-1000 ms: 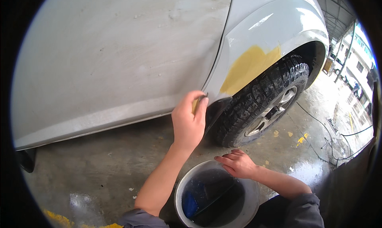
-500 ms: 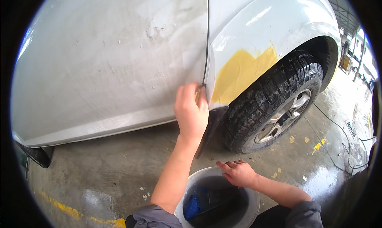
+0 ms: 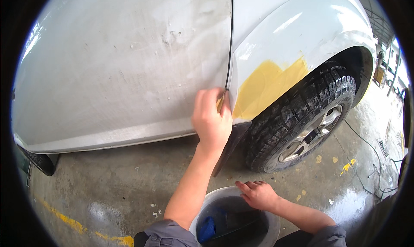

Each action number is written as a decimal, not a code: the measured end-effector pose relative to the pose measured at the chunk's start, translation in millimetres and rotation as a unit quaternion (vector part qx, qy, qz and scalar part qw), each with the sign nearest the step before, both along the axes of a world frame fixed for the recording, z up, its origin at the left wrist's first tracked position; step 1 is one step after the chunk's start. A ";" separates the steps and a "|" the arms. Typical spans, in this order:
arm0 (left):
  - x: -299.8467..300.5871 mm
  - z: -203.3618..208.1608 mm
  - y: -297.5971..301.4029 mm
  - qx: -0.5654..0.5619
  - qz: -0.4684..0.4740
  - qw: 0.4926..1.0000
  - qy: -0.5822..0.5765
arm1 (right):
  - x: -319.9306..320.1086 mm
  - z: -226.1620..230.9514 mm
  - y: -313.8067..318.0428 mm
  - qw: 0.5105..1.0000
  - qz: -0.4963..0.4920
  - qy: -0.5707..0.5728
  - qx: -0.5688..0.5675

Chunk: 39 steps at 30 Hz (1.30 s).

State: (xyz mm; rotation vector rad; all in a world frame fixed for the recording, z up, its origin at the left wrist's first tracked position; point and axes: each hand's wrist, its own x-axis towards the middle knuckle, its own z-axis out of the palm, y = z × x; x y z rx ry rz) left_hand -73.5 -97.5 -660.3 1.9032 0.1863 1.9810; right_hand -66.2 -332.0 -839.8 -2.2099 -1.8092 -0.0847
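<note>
My left hand (image 3: 211,117) is at the lower front edge of the silvery-white car door (image 3: 125,74). Its thumb and fingers are closed on a thin yellowish piece (image 3: 220,103), mostly hidden, beside the dark door gap (image 3: 230,40). To the right of that gap, a patch of yellow filler (image 3: 267,87) covers the lower part of the white fender (image 3: 254,44). Lower down, my right hand (image 3: 260,196) grips the far rim of a pale bucket (image 3: 211,196). Inside the bucket is dark liquid with a blue object (image 3: 207,229) I cannot identify.
A black tyre (image 3: 293,117) with a silver wheel stands right of the filler. The dark mud flap (image 3: 233,145) hangs behind my left wrist. Cables (image 3: 371,143) lie on the wet concrete floor at right, and yellow paint marks (image 3: 73,223) show at lower left.
The view has shifted a little, so the car appears slightly farther right. My left hand stays at the door edge, and my right hand keeps its place on the bucket.
</note>
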 end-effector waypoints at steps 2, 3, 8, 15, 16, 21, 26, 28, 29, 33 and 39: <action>1.4 20.2 -1.3 0.020 0.008 1.000 -0.019 | 1.7 -2.0 0.1 1.000 0.003 -0.003 -0.003; 2.9 31.4 -1.6 0.029 0.012 0.999 -0.029 | 1.6 -2.7 -0.3 1.000 0.002 -0.006 -0.003; 5.0 37.1 3.5 0.032 -0.009 0.999 -0.034 | -0.9 1.5 0.7 1.000 -0.008 0.015 0.000; 6.0 68.2 2.6 0.050 0.014 0.998 -0.026 | 0.7 2.6 0.4 1.000 -0.001 0.020 -0.013; 8.1 69.2 3.7 0.055 0.008 0.998 -0.032 | 2.2 2.4 0.2 1.000 0.002 0.017 -0.005; -8.1 -1.6 4.6 -0.011 -0.003 0.999 0.042 | -1.5 3.8 2.6 1.000 0.010 0.018 -0.001; 5.0 66.0 4.9 0.074 0.007 0.997 -0.021 | -1.3 3.6 -3.0 1.000 -0.003 0.021 -0.006; 4.3 60.6 4.9 0.070 0.003 0.997 -0.012 | 0.5 4.5 -2.2 1.000 0.002 0.027 -0.003; 4.8 57.8 4.9 0.070 0.000 0.998 -0.008 | 0.9 4.5 -2.2 1.000 0.001 0.027 0.000; -10.7 -36.9 15.9 0.026 0.003 0.999 0.039 | -3.8 3.9 2.5 1.000 0.011 0.019 0.009; 1.8 20.4 5.6 0.066 0.009 0.998 0.015 | 0.0 6.1 -2.1 1.000 -0.008 0.018 -0.013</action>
